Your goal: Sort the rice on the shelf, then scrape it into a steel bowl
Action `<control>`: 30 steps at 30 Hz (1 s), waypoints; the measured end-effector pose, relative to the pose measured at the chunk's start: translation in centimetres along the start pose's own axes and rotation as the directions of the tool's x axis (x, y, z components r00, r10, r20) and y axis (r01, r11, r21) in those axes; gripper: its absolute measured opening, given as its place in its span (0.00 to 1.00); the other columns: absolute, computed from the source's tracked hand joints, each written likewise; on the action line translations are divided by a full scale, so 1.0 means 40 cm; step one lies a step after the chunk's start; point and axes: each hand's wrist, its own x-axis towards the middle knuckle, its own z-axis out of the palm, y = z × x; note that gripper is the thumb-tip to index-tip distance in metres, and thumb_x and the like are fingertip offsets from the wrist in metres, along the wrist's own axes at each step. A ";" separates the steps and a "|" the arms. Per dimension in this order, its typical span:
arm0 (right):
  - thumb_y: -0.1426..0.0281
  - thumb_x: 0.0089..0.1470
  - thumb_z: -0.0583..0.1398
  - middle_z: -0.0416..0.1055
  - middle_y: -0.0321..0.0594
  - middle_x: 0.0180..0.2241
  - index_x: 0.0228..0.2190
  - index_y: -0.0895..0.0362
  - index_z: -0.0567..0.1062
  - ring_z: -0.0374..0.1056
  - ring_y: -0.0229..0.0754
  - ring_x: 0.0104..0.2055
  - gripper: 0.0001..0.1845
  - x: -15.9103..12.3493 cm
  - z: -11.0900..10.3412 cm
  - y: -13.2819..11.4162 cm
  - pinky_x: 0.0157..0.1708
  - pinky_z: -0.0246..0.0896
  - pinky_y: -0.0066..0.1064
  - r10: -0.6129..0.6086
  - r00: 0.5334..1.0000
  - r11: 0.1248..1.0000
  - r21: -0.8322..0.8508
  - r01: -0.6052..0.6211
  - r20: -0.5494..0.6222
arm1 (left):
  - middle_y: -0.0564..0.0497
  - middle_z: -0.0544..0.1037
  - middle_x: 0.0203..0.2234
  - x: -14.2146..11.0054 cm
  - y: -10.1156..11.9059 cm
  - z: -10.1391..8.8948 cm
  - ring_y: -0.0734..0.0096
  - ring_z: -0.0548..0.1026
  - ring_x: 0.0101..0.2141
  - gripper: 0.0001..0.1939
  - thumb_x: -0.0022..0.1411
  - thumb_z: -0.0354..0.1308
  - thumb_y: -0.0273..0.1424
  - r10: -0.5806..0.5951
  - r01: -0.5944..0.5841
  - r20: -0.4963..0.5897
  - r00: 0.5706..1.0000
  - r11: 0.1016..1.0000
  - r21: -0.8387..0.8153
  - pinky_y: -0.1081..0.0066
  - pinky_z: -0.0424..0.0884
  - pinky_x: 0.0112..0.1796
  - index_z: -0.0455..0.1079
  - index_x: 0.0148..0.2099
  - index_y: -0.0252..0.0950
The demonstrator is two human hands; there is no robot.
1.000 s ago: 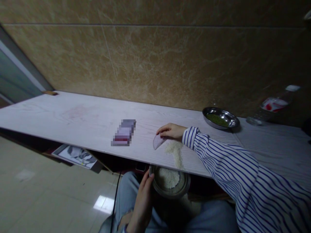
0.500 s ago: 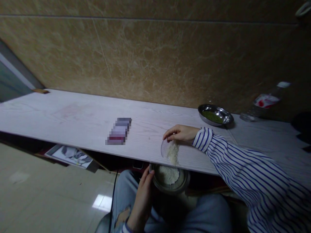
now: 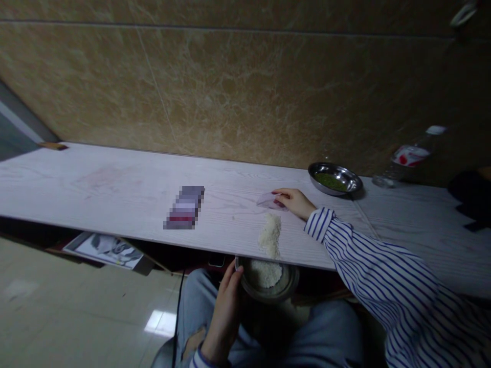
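My left hand [image 3: 226, 301] grips the rim of a metal bowl [image 3: 284, 291] of white rice, held just below the table's front edge, above my lap. My right hand [image 3: 294, 201] rests on the pale wooden table [image 3: 115, 189] and pinches a small translucent plastic piece [image 3: 268, 201]. A pile of white rice [image 3: 270, 235] lies on the table in front of that hand, reaching to the edge above the bowl.
A metal dish with green grains [image 3: 333, 179] stands at the back right near the marble wall. A plastic bottle [image 3: 406, 158] lies further right. A blurred-out flat object [image 3: 184, 207] sits mid-table. A picture frame [image 3: 111, 249] lies on the floor below.
My right hand has pulled the plastic piece back from the table edge to behind the rice pile. The bowl of rice stays held under the edge by my left hand.
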 end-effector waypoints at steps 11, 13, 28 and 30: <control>0.74 0.58 0.62 0.83 0.45 0.33 0.46 0.59 0.83 0.78 0.43 0.35 0.15 -0.124 0.030 -0.012 0.39 0.74 0.34 0.016 0.997 0.998 0.066 -0.020 0.074 | 0.41 0.79 0.58 -0.030 0.027 0.028 0.52 0.74 0.60 0.23 0.66 0.60 0.31 -0.093 0.096 0.030 0.995 0.991 -0.098 0.59 0.74 0.54 0.71 0.62 0.37; 0.73 0.58 0.62 0.83 0.45 0.34 0.46 0.59 0.83 0.78 0.43 0.36 0.15 -0.143 0.032 -0.013 0.39 0.74 0.34 0.008 0.996 0.997 0.075 -0.014 0.086 | 0.41 0.80 0.57 -0.026 0.024 0.029 0.51 0.75 0.60 0.22 0.65 0.61 0.31 -0.083 0.086 0.029 0.996 0.991 -0.104 0.58 0.74 0.53 0.72 0.60 0.38; 0.73 0.59 0.61 0.83 0.45 0.35 0.46 0.59 0.83 0.78 0.43 0.36 0.15 -0.213 0.037 -0.029 0.40 0.74 0.35 -0.024 0.992 0.999 0.051 0.018 0.120 | 0.40 0.79 0.57 -0.035 0.023 0.021 0.54 0.76 0.58 0.25 0.63 0.63 0.34 -0.038 0.043 0.080 0.996 0.997 -0.058 0.61 0.75 0.52 0.72 0.62 0.38; 0.73 0.59 0.61 0.83 0.45 0.36 0.46 0.59 0.83 0.78 0.43 0.36 0.15 -0.220 0.037 -0.032 0.41 0.74 0.35 -0.025 0.992 0.999 0.043 0.020 0.124 | 0.39 0.79 0.57 -0.036 0.024 0.021 0.53 0.76 0.57 0.25 0.62 0.64 0.35 -0.021 0.024 0.064 0.998 0.999 -0.040 0.61 0.75 0.52 0.73 0.61 0.38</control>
